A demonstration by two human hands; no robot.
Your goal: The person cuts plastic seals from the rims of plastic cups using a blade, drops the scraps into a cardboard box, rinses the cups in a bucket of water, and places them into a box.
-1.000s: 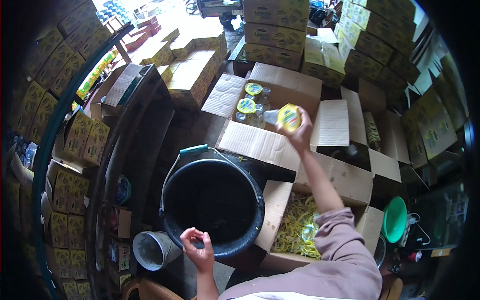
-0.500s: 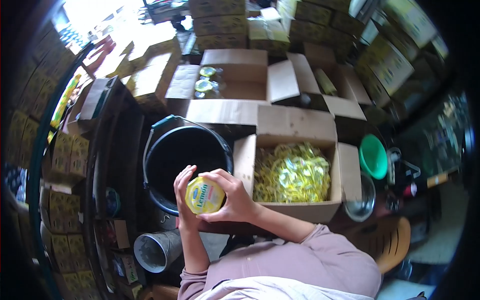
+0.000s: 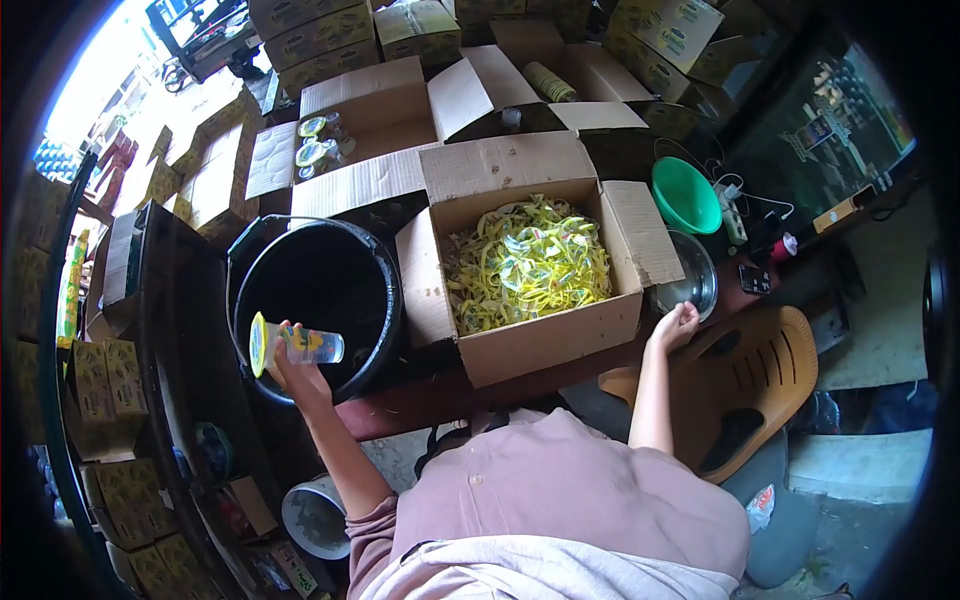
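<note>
My left hand (image 3: 300, 372) is wrapped round a clear plastic cup (image 3: 312, 346) with a yellow lid, tilted on its side over the near left rim of the black bucket (image 3: 388, 300). At the metal bowl (image 3: 704, 290) on the right, my right hand (image 3: 678, 325) has its fingers drawn together by the near rim; what they hold, if anything, is too small to make out. Between the hands stands an open cardboard box (image 3: 550, 340) full of yellow strips and clear plastic scraps (image 3: 530, 260).
Behind, an open box (image 3: 385, 115) holds several lidded cups (image 3: 312, 155); another holds a stack of yellow lids (image 3: 550, 84). A green bowl (image 3: 685, 195) sits at the right. An orange chair (image 3: 765, 390) and a grey bucket (image 3: 316, 520) stand lower down.
The hands have parted. My left hand has carried the cup left and turned it sideways; my right hand has let go of it and moved right to the metal bowl. The view has shifted right.
</note>
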